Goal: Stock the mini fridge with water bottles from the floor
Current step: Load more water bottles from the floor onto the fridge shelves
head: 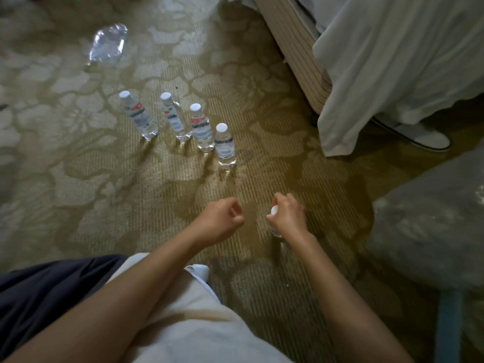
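Several clear water bottles with white caps stand upright in a slanted row on the patterned carpet; the nearest bottle (225, 145) is ahead of my hands, the farthest bottle (136, 115) at the left end. My right hand (286, 214) is closed around another water bottle (274, 211); only its white cap and a bit of clear body show under the hand. My left hand (222, 218) hovers beside it with fingers curled and nothing in it. The mini fridge is out of view.
Crumpled clear plastic wrap (108, 44) lies on the carpet at the far left. A bed with a striped base (296, 53) and hanging white sheet (387, 66) fills the upper right, a white slipper (419, 137) beneath it. A grey blurred object (429, 213) stands at right.
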The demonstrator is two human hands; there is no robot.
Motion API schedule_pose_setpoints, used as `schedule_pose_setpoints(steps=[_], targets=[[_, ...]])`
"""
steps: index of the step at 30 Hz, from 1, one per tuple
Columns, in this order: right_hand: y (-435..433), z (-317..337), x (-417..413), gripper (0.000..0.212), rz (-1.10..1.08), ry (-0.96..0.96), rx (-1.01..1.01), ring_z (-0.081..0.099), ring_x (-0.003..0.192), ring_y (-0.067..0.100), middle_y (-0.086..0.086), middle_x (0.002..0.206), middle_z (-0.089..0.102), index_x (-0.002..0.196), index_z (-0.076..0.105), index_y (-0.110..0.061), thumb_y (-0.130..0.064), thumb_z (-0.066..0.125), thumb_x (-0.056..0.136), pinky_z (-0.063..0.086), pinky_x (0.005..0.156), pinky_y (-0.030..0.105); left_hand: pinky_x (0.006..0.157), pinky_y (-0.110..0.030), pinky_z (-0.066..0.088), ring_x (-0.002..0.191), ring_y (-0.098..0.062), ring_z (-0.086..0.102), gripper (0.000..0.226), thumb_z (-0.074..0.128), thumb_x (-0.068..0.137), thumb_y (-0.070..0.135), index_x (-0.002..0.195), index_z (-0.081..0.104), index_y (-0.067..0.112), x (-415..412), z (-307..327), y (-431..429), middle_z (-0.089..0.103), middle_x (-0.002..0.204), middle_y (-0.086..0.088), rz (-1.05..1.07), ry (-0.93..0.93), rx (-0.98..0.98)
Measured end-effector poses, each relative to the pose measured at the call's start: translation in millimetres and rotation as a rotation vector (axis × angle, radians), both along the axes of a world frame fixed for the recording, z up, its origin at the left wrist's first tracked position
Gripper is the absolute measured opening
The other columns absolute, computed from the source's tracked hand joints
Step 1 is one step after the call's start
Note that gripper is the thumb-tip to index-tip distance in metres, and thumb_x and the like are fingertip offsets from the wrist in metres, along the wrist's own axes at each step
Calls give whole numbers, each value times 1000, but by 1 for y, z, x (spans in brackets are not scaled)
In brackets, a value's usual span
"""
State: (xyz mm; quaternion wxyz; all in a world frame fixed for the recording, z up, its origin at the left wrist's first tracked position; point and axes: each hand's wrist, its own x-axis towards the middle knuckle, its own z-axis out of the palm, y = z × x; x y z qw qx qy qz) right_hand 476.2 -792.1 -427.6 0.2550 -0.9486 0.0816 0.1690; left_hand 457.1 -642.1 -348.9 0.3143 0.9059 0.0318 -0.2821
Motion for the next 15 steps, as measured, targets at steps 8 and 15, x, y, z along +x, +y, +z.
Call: schedule_pose_setpoints(steps=[8, 15], targets=[[43, 46, 17, 23, 198, -76, 176, 49, 88, 14, -2, 92, 52, 92, 59, -14, -21, 72, 75, 38, 66, 20, 64, -22, 45, 88, -17, 55, 35, 66, 83, 10, 116, 56, 6, 7, 0, 55, 61, 116, -15, 273, 54, -85], [135, 135, 42, 21, 534, -129, 395, 62, 68, 17, 0, 80, 58, 86, 62, -14, -15, 75, 69, 54, 49, 25, 75, -28, 50, 96, -20, 53, 72, 74, 72, 1, 134, 40, 11, 5, 37, 120, 53, 116, -14, 474, -12, -274]])
